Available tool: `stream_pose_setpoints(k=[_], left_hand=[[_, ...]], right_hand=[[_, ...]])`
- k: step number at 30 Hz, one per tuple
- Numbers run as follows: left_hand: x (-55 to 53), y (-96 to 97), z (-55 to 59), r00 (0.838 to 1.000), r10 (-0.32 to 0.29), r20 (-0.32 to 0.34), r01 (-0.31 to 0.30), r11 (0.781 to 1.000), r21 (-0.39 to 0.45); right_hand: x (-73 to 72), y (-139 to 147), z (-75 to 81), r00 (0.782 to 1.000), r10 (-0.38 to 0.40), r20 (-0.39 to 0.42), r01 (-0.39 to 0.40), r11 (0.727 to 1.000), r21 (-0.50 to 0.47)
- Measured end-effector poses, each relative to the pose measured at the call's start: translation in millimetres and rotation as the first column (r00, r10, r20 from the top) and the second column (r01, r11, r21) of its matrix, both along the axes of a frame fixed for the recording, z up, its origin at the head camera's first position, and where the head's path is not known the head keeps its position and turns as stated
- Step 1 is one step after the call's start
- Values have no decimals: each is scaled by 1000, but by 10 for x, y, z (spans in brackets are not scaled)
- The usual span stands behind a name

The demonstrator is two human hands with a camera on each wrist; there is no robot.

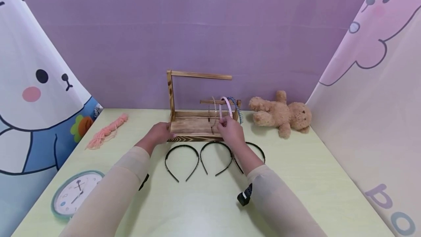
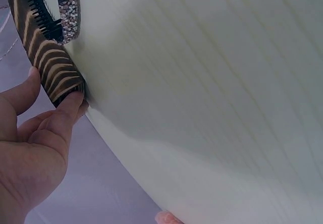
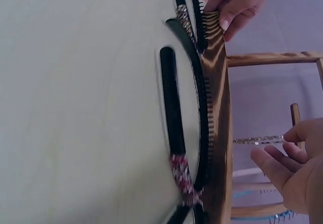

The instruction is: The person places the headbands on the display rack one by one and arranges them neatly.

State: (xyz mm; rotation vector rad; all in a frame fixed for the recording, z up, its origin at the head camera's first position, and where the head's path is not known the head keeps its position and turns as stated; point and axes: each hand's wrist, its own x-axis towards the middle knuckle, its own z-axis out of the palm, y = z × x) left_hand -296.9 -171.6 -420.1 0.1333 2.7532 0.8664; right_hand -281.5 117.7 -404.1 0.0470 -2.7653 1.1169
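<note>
A wooden rack point(image 1: 190, 124) with a long upper bar and a shorter lower peg stands on the table. My left hand point(image 1: 159, 133) grips its left end, thumb and fingers on either side of the corner in the left wrist view. From the short peg hang a glittery gold headband point(image 3: 255, 140), a pink headband point(image 1: 228, 106) and a blue headband point(image 1: 238, 111). My right hand point(image 1: 231, 131) is at the gold headband, one fingertip against it; whether it is pinched is unclear. Three black toothed headbands point(image 1: 182, 146) lie in front of the rack, the rightmost partly behind my right arm.
A brown teddy bear point(image 1: 279, 114) lies right of the rack. Pink yarn point(image 1: 107, 132) lies at the left, and a round clock point(image 1: 77, 193) sits near the left front, partly behind my left sleeve. A purple backdrop point(image 1: 210, 39) rises behind the table.
</note>
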Motion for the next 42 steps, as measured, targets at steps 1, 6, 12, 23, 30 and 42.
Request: stream_pose_setpoints(k=[1,6,12,23,30,42], left_hand=[[-2,-3,-1,1000,-2,-2,2,1000,-1],[-15,-13,-5,1000,1,-6,-1,1000,0],[-26,-26,-11,1000,-8,-8,8,1000,-3],[3,-27,5,1000,-16,-9,16,1000,-15],[11,-1,-8,1000,-10,-1,10,1000,-3],[3,-10,-5,1000,-13,-8,13,1000,-16]], right_hand=[[15,27,12,1000,4,8,-4,1000,13],[74,197,77,999,36,35,-39,996,84],[135,454,122,990,99,103,-121,964,236],[163,656,-69,867,100,488,-246,938,244],[114,657,-208,839,54,542,-214,948,237],[127,786,-185,843,74,532,-156,981,112]])
